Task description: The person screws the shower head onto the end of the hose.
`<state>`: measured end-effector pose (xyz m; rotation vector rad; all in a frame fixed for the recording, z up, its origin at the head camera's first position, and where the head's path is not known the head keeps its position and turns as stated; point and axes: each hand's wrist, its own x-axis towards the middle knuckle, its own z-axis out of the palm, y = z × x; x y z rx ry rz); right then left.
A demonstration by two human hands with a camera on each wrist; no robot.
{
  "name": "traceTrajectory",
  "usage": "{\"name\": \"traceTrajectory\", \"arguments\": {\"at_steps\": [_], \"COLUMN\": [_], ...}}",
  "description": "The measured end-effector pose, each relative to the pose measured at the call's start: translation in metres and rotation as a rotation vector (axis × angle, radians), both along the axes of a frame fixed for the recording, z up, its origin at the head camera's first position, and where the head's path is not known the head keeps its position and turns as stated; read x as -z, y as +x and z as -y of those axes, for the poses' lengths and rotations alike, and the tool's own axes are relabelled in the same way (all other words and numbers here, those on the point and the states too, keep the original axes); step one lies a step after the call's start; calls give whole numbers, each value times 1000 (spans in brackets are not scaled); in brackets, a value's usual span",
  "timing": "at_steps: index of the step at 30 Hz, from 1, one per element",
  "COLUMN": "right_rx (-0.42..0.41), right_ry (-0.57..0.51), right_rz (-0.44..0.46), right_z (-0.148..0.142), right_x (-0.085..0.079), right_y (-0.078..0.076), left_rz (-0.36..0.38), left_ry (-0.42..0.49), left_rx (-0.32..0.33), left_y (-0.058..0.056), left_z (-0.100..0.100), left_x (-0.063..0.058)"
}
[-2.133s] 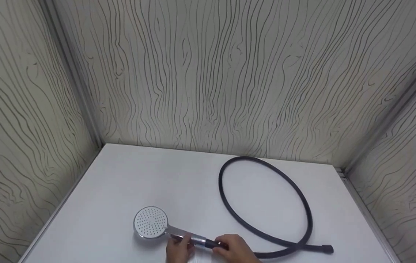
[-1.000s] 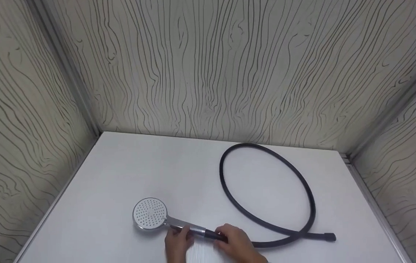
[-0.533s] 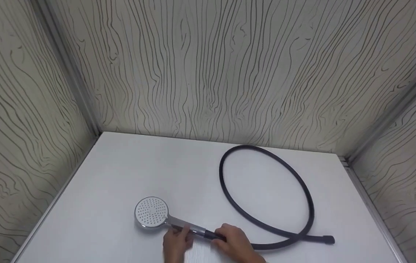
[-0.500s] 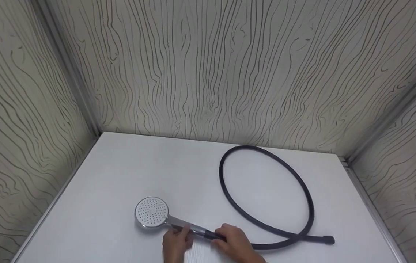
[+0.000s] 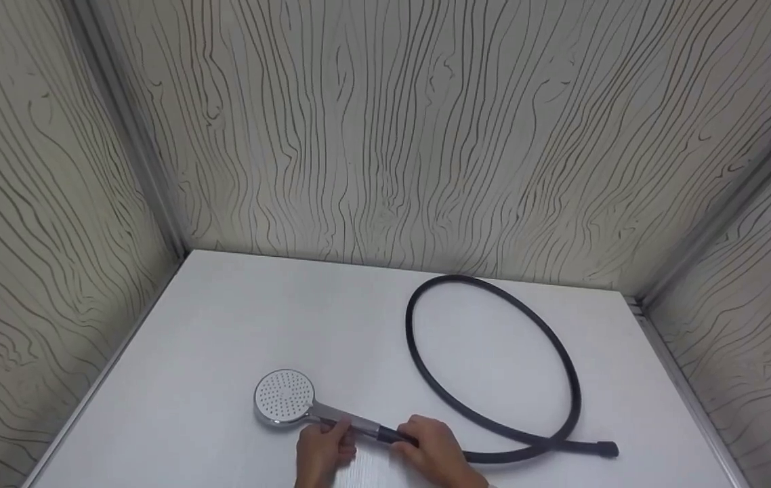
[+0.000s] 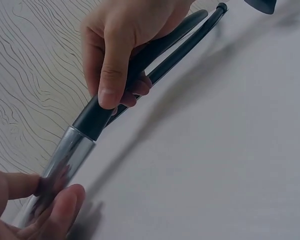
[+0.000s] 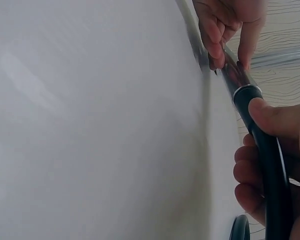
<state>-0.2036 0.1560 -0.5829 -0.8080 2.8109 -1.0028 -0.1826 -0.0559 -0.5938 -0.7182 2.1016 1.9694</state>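
A chrome hand shower with a round white spray face points its face upward at the near middle of the table. My left hand pinches its handle between thumb and fingers; the chrome handle end shows between both hands in the left wrist view. Just to the right, my right hand grips the black shower hose at its thick end sleeve. Sleeve and handle meet in one line, flush at the chrome rim in the right wrist view. Any thread inside is hidden.
The hose lies in one big loop across the right of the white table, crossing itself near its free end fitting. Wood-grain patterned panels stand behind and on both sides.
The hand shower has shifted slightly right. My left hand has moved a little left on the handle, its fingers changing position. My right hand keeps its grip; the head view has tilted slightly.
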Motion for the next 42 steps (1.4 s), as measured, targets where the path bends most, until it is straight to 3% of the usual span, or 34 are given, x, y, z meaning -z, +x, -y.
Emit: {"name": "traceTrajectory", "arguments": {"at_steps": [5,20,29,35,42], "right_rx": [2,36,42,21,39], "right_ry": [-2,6,14,20,7], "right_rz": [1,119,200,179,181], "right_z": [0,1,1,-2,-4], "right_x": [3,8,7,6,5], "right_y": [-1,-1,0,-1,-1], "left_rz": [-9,31,-10,23,56], "left_ry": [-7,-66,-88,-102,-197], "left_rx": [6,76,131,152,172], "left_y": [1,1,5,3,1], "left_z": [2,6,9,12,12], "left_x": [3,4,5,2,-4]}}
